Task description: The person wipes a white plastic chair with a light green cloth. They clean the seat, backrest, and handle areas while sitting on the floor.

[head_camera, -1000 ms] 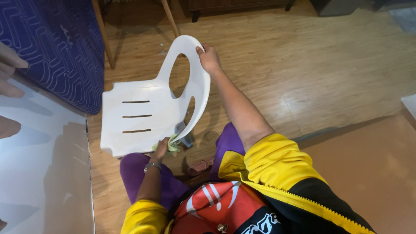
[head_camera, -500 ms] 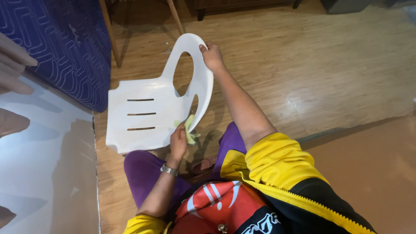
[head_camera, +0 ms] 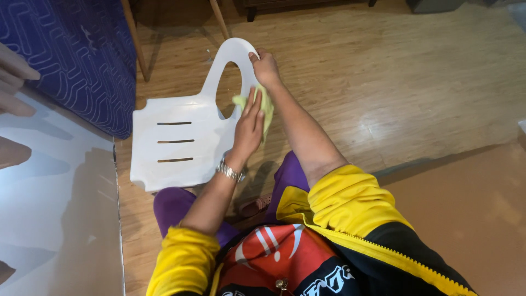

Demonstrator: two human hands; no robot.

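A small white plastic chair (head_camera: pixel 175 143) stands on the wooden floor in front of my knees. Its seat has three slots and its backrest has an oval hole. My right hand (head_camera: pixel 264 67) grips the top edge of the backrest. My left hand (head_camera: pixel 249 127) presses a yellow-green cloth (head_camera: pixel 265 107) flat against the right side of the backrest, fingers stretched upward. A metal watch sits on my left wrist.
A blue patterned mattress or cushion (head_camera: pixel 71 55) leans at the upper left, with wooden legs (head_camera: pixel 134 38) behind it. A pale glossy board (head_camera: pixel 55 214) lies along the left. A brown mat (head_camera: pixel 471 208) covers the floor at lower right. A pink shoe (head_camera: pixel 253 206) is under my leg.
My left hand has carried the cloth up from the lower edge of the backrest near the seat to the upper part, close below my right hand. The right hand kept its grip.
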